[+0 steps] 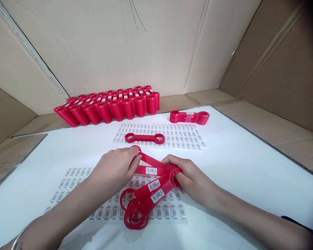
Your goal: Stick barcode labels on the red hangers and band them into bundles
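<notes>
My right hand grips one ringed end of several flat red plastic pieces, which fan out to the left. Three of these show white barcode labels on their bars. At the top of the fan, my left hand pinches the far ring of a red piece with no label in sight. Beneath the hands lies a sheet of barcode labels, partly covered by the fan and my left arm. Beyond them, a single red two-ringed piece rests on another label sheet.
At the back left stand several stacks of red pieces in a row, leaning together. A shorter stack sits to their right. Cardboard walls rise behind and on both sides of the white table surface.
</notes>
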### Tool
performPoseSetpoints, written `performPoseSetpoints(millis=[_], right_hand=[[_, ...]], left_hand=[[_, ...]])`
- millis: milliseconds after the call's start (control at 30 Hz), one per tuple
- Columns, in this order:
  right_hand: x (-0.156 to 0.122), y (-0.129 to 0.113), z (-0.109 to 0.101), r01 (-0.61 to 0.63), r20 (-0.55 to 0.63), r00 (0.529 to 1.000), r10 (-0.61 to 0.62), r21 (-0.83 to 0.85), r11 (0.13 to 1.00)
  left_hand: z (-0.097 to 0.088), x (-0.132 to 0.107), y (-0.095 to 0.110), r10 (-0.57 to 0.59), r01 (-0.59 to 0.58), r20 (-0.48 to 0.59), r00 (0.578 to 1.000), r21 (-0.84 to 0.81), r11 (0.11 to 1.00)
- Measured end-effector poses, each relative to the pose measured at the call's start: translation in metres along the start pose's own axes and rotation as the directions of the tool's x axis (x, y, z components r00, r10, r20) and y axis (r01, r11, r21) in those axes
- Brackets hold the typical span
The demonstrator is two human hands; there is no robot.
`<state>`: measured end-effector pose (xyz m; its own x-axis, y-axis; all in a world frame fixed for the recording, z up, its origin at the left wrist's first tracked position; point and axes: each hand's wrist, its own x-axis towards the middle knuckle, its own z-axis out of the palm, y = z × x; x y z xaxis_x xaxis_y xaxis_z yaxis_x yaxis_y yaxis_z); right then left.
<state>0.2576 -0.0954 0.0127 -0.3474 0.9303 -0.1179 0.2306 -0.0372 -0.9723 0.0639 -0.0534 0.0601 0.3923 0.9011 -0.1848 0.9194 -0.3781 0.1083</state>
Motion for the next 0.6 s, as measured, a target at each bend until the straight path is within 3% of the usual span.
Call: performPoseSetpoints(millis=[200,367,600], right_hand=[[0.001,0.000,0.000,-0.031,0.007,0.999,0.032,-0.044,0.999],[0.002,0.001,0.000,-0.060,0.004,0.998,0.061,-0.091,0.994],[0.001,0.001,-0.001,-0.093,0.018,0.995,0.096,-0.097,0.991]], left_hand=[[0.006,-0.004,0.001,0.031,-0.037,0.167,0.985,0.031,0.999],[0.014,0.002,-0.003,0.008,-0.025,0.160,0.987,0.104,0.994],[0.016,0.004,-0.002,-0.003,-0.011,0.163,0.987,0.087,0.996]])
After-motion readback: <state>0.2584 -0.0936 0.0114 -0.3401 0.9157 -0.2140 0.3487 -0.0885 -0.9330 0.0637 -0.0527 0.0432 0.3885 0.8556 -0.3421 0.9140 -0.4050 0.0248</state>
